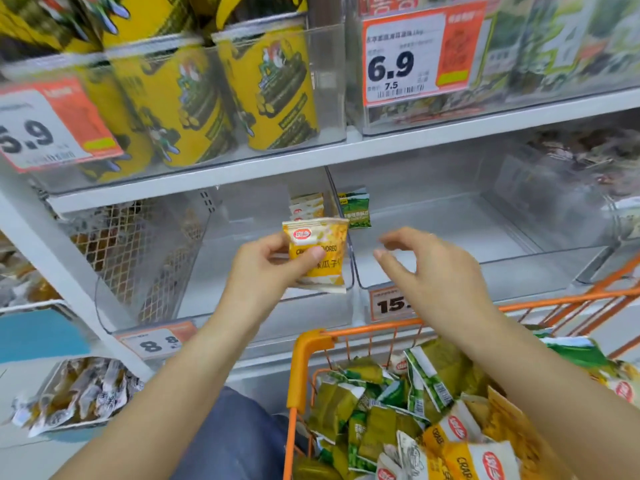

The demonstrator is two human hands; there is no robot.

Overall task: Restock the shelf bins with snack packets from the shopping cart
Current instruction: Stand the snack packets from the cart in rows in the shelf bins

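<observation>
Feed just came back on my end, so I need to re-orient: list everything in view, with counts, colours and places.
held packet: one, yellow and white, in front of the middle clear bin
middle bin: clear; a few yellow-white packets at its back
right bin: clear; one green packet at its back left corner
shopping cart: orange, lower right; many green and yellow packets, count unclear
yellow cans: at least three, upper shelf
price tags: orange and white, on the bin fronts
wrapped snacks: pile, lower left
left hand: pinches the held packet
right hand: fingers loosely spread, holding nothing
</observation>
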